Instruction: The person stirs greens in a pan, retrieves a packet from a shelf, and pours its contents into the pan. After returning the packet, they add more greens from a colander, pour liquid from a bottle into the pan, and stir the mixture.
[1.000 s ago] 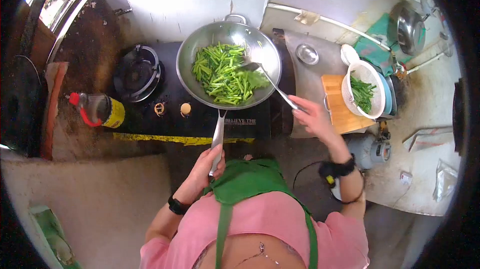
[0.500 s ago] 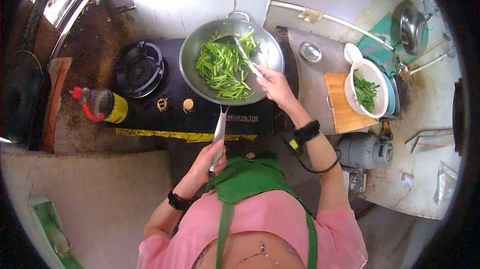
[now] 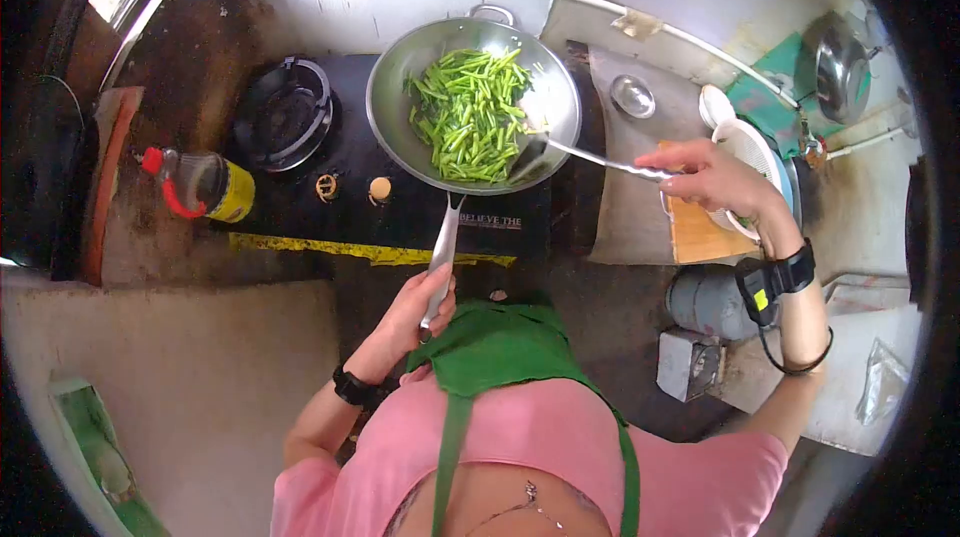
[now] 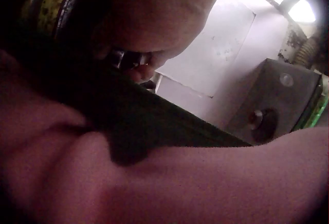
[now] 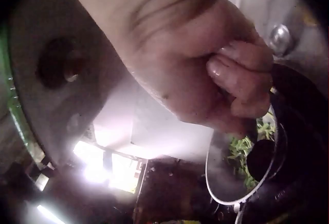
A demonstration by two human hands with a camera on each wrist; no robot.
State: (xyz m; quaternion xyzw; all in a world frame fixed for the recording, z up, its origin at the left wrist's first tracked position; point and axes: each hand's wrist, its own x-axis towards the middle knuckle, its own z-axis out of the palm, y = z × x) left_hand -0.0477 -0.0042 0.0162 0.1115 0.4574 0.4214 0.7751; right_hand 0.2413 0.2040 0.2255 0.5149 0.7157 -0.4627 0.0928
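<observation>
Upper centre, stirring of greens is judged underway: wok gripped by left hand, spatula by right hand. Inward sweep seems required.

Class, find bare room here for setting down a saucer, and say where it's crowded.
Bare: the grey counter strip between stove and cutting board, on the near side of the spatula. Crowded: around the cutting board, where the white colander and right hand are.
</observation>
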